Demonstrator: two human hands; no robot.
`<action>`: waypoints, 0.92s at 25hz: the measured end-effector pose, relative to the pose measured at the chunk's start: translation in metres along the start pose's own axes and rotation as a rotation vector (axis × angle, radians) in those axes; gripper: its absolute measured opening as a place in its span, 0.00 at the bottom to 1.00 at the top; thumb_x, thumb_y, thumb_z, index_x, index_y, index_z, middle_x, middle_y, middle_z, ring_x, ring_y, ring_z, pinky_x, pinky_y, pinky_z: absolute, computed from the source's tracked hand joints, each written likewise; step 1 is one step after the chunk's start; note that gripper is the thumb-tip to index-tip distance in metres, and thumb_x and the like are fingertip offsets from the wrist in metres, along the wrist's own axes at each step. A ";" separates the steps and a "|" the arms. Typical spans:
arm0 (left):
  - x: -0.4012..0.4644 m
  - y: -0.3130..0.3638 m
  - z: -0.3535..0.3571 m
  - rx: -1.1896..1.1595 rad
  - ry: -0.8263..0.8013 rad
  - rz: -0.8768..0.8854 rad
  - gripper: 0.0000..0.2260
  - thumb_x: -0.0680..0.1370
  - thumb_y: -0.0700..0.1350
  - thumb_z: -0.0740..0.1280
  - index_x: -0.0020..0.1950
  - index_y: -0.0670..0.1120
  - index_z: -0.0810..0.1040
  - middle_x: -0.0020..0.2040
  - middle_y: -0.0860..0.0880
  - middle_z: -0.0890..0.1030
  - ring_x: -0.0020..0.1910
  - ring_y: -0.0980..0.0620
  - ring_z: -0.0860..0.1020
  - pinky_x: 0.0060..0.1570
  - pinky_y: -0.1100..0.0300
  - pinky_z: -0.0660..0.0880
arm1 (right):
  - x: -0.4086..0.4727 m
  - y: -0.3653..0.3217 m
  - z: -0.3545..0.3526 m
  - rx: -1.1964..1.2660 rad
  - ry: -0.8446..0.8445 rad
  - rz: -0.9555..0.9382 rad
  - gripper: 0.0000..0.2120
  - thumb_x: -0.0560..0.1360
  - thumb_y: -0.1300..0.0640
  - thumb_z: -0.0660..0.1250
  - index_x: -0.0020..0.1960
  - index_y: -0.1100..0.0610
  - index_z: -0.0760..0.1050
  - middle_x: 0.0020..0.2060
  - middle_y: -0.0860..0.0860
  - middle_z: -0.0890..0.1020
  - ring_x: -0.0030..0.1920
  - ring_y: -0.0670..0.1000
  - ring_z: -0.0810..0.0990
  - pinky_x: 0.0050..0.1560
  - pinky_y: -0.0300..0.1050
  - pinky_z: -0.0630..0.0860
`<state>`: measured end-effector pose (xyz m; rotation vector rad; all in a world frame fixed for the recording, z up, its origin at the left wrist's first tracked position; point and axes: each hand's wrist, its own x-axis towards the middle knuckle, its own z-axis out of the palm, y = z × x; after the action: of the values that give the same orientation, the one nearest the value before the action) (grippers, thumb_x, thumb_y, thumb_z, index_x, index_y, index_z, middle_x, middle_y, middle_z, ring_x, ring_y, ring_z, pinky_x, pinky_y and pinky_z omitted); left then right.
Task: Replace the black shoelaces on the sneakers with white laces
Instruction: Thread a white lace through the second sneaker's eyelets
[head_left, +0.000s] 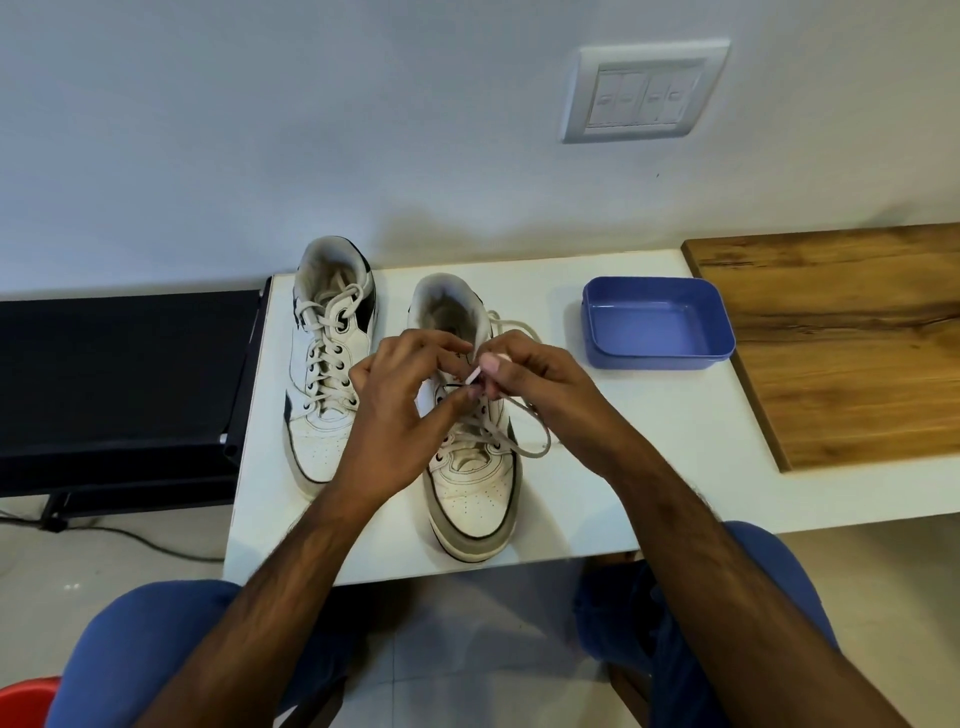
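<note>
Two white sneakers stand on the white table (623, 467), toes toward me. The left sneaker (327, 364) is fully laced with a white lace. The right sneaker (470, 499) carries a white lace (530, 431) through its lower eyelets, with loose loops trailing to the right. My left hand (395, 415) grips the upper part of the right sneaker near the eyelets. My right hand (524, 374) pinches the tip of the white lace just above an eyelet. My hands hide the middle eyelets.
An empty blue plastic tray (717, 332) sits on the table to the right of the sneakers. A wooden board (852, 338) lies further right. A black bench (119, 384) stands left of the table. My blue-clad knees are below the table edge.
</note>
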<state>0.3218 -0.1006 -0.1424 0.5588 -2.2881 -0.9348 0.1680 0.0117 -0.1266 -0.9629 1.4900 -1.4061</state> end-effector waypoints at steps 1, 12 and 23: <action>0.000 -0.001 -0.003 0.031 -0.022 -0.001 0.05 0.76 0.55 0.70 0.47 0.57 0.77 0.60 0.59 0.78 0.66 0.55 0.72 0.63 0.50 0.61 | 0.001 0.000 -0.002 0.067 0.046 -0.001 0.12 0.83 0.57 0.64 0.47 0.66 0.77 0.40 0.53 0.80 0.47 0.50 0.80 0.54 0.43 0.77; -0.007 -0.016 -0.011 0.297 -0.446 0.210 0.06 0.70 0.60 0.74 0.40 0.59 0.85 0.71 0.60 0.71 0.72 0.51 0.63 0.63 0.51 0.54 | 0.005 -0.004 -0.019 0.787 0.327 0.048 0.07 0.81 0.58 0.64 0.50 0.59 0.81 0.42 0.53 0.82 0.42 0.49 0.81 0.47 0.42 0.81; -0.007 -0.017 -0.014 0.199 -0.298 0.133 0.09 0.76 0.60 0.69 0.52 0.60 0.85 0.68 0.59 0.73 0.70 0.54 0.64 0.64 0.50 0.58 | 0.005 0.006 -0.025 0.242 0.347 0.022 0.18 0.82 0.71 0.59 0.66 0.58 0.79 0.47 0.52 0.84 0.32 0.47 0.67 0.28 0.38 0.63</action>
<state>0.3388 -0.1144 -0.1495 0.3605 -2.6702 -0.7732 0.1426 0.0156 -0.1325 -0.5710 1.5237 -1.7557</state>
